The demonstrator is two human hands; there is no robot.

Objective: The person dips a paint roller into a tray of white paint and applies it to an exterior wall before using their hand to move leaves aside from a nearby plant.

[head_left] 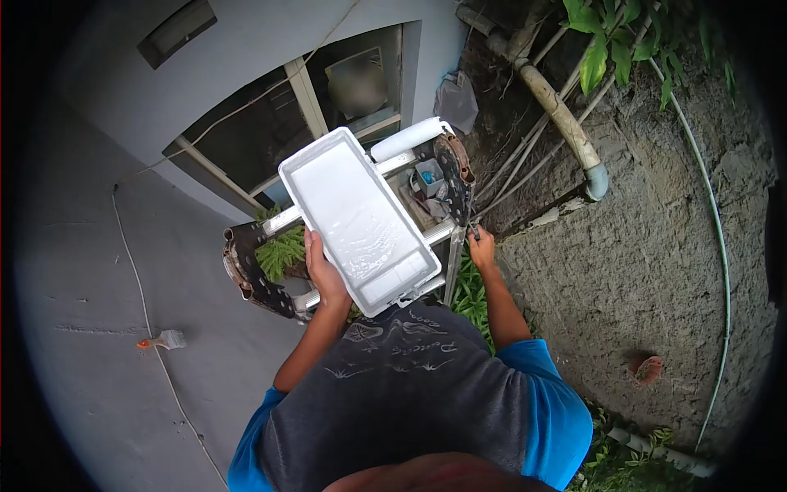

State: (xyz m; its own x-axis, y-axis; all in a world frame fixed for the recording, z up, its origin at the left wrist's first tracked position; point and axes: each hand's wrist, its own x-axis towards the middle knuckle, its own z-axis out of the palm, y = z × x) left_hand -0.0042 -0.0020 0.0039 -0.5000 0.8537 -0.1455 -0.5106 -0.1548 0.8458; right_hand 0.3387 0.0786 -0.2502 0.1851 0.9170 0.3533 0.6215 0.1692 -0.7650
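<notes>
A white paint tray [352,205] with wet white paint in it rests over the rungs of a ladder [281,221]. My left hand [325,271] holds the tray's lower left side, thumb and fingers against its edge. My right hand [482,244] is closed around a thin dark part at the ladder's right side; its exact shape is too small to tell. A paint roller [407,139] with a white sleeve lies beside the tray's upper right edge, near the ladder's right top end.
A paint brush [168,339] hangs against the grey wall [90,271] at left. Behind the ladder is a window [307,98]. A pipe [561,115] and a rough wall [623,262] are at right, with green leaves [598,49] above.
</notes>
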